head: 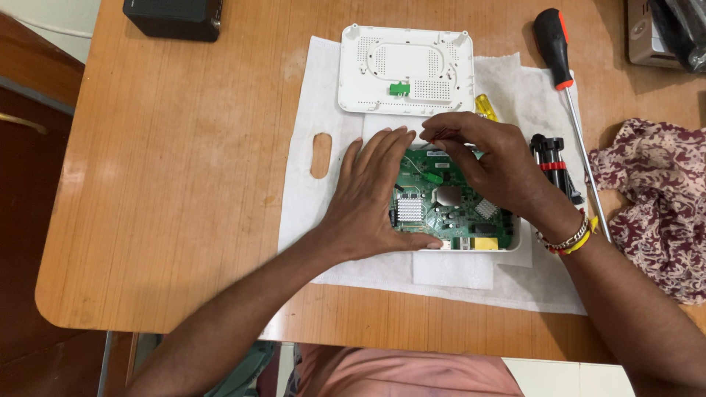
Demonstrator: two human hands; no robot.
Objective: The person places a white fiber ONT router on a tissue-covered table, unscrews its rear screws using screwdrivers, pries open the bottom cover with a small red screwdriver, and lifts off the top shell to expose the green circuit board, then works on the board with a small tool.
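1. We are looking down at a wooden tabletop with a white cloth spread over its middle.
2. A green circuit board is sitting in a white tray-like shell on the cloth, near the front edge of the tabletop.
3. Our left hand is lying open and flat, fingers stretched together, covering the left part of the board, with the thumb running along the shell's near edge.
4. Our right hand is arching over the far right part of the board, its fingertips pinched together at the board's far edge; something small and reddish is showing at the fingertips, but we cannot tell what it is.
5. A white cover with a small green clip is lying just beyond the board, partly on the cloth.
6. A long screwdriver with a black and red handle is lying to the right, its shaft running toward us past our right wrist.
7. A smaller black and red tool is lying just beside our right hand, and a yellow handle is peeking out behind that hand.
8. A patterned fabric is bunching at the right edge, and a black box is sitting at the far left corner.
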